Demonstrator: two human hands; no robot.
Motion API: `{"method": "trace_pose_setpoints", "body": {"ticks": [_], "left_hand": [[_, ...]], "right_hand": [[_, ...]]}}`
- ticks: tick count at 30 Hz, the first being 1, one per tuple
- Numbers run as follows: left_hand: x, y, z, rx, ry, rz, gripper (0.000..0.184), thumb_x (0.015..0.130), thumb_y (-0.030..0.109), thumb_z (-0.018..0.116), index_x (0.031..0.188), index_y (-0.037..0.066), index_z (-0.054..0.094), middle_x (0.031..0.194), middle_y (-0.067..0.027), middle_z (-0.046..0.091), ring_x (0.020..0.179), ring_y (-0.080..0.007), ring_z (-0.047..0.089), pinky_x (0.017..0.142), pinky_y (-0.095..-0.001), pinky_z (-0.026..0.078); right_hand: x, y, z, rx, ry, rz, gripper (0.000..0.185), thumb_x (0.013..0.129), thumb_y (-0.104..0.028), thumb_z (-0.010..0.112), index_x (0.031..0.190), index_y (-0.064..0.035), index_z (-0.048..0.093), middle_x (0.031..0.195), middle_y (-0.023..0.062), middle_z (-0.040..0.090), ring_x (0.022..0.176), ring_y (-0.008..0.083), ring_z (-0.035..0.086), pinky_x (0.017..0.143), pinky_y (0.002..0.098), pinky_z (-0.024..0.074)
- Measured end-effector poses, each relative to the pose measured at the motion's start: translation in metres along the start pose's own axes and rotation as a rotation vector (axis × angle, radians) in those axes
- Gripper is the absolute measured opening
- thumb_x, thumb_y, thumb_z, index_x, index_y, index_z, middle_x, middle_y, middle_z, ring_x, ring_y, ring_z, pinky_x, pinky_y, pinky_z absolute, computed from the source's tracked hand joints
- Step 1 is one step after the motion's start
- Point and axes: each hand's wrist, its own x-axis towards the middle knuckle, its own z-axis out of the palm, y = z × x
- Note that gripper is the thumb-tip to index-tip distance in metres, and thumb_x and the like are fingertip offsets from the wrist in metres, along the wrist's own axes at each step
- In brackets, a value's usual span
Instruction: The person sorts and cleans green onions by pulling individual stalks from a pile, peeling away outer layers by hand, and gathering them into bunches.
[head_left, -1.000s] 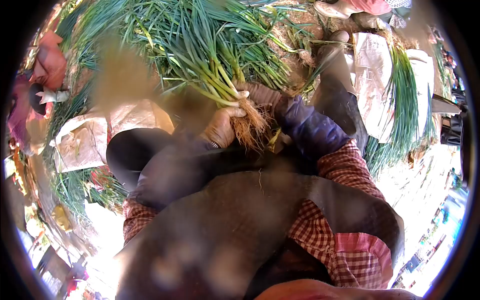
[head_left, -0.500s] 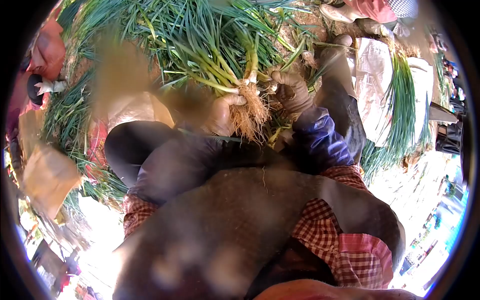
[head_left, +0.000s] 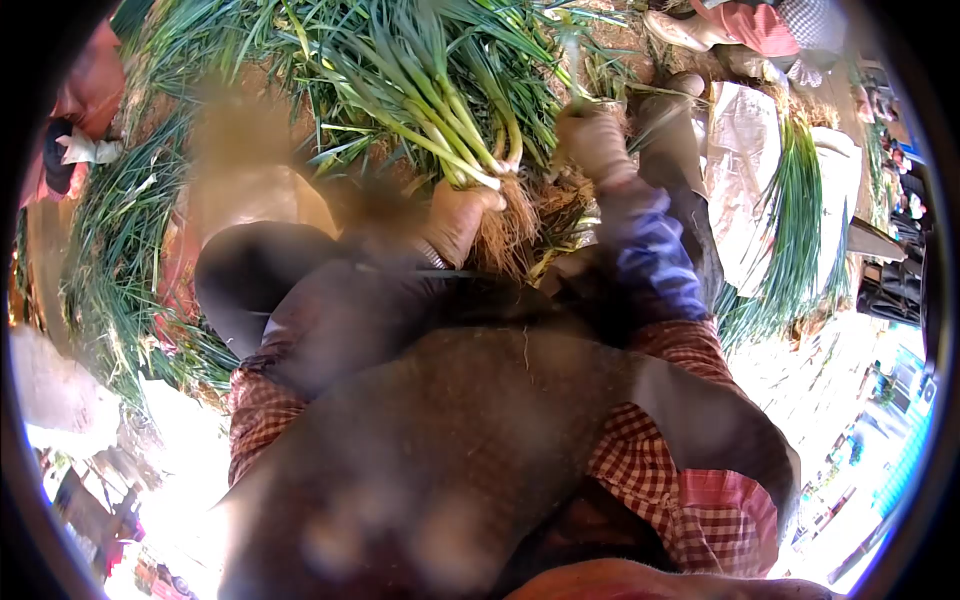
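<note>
My gloved left hand (head_left: 459,219) is closed around the white lower ends of a bunch of green onions (head_left: 455,125). Their tangled brown roots (head_left: 508,228) hang beside its fingers, and the long leaves point away from me. My gloved right hand (head_left: 592,140) is to the right of the bunch and apart from it, beside more leaves and stalks. It is blurred, and its fingertips and anything between them cannot be made out. A large heap of green onions (head_left: 250,35) lies beyond both hands.
On the right, green onions (head_left: 795,210) lie over a pale sack (head_left: 742,170). Another person's foot (head_left: 680,30) is at the top right, and another person's gloved hand (head_left: 90,150) at the left edge. My dark-covered knee (head_left: 262,280) is left of my hands.
My right hand has moved from the root ends away to the right and forward. My left hand keeps its hold on the bunch. At the left, a tan sheet has shifted out of its earlier place.
</note>
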Motion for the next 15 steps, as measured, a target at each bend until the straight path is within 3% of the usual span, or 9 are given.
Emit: {"method": "trace_pose_setpoints", "body": {"ticks": [1,3,5,7,12,15], "left_hand": [[0.0,0.0,0.001,-0.001,0.001,0.005,0.037,0.065,-0.004,0.06,0.101,-0.002,0.062,0.097,-0.0104,0.064,0.088,-0.0185,0.058,0.077,-0.0307,0.047],[-0.001,-0.007,-0.003,0.407,0.067,-0.115,0.033,0.071,-0.002,0.062,0.104,-0.003,0.06,0.099,-0.0087,0.063,0.092,-0.0222,0.059,0.084,-0.0323,0.047],[0.007,-0.026,-0.015,0.412,0.111,-0.134,0.04,0.066,-0.004,0.068,0.105,-0.004,0.059,0.099,-0.0088,0.063,0.09,-0.0207,0.059,0.083,-0.0305,0.047],[0.01,-0.034,-0.022,0.559,0.199,-0.149,0.045,0.063,0.014,0.074,0.102,-0.003,0.061,0.091,-0.0133,0.066,0.083,-0.0229,0.062,0.077,-0.032,0.048],[0.001,-0.017,-0.012,0.5,0.194,-0.141,0.042,0.063,0.009,0.074,0.101,-0.004,0.062,0.09,-0.0136,0.066,0.083,-0.023,0.062,0.078,-0.0325,0.048],[0.0,-0.015,-0.013,0.48,0.168,-0.113,0.04,0.063,0.007,0.074,0.1,-0.004,0.063,0.089,-0.0131,0.067,0.081,-0.0226,0.062,0.076,-0.032,0.049]], "right_hand": [[0.007,-0.024,-0.001,-0.039,-0.007,0.083,0.018,0.085,-0.017,0.057,0.095,-0.0023,0.06,0.078,0.0091,0.062,0.066,0.0166,0.06,0.067,0.0293,0.0521],[0.019,-0.065,-0.004,-0.117,-0.112,0.17,0.024,0.084,-0.024,0.059,0.096,-0.0031,0.062,0.08,0.011,0.063,0.07,0.0204,0.061,0.071,0.0332,0.0516],[0.035,-0.076,0.009,-0.202,-0.212,0.202,0.031,0.082,-0.031,0.061,0.097,-0.004,0.065,0.083,0.0129,0.065,0.074,0.0241,0.063,0.075,0.0372,0.0512],[0.055,-0.049,0.043,-0.311,-0.254,0.16,0.033,0.079,-0.033,0.064,0.095,-0.0039,0.065,0.084,0.0144,0.065,0.076,0.0275,0.063,0.075,0.04,0.0502],[0.053,-0.051,0.044,-0.4,-0.05,-0.139,0.034,0.079,-0.035,0.064,0.094,-0.005,0.065,0.085,0.0164,0.065,0.078,0.0305,0.063,0.072,0.0398,0.0507],[0.048,-0.062,0.027,-0.254,0.112,-0.119,0.029,0.077,-0.032,0.065,0.09,-0.006,0.065,0.084,0.0159,0.064,0.077,0.0317,0.062,0.07,0.0403,0.0505]]}}
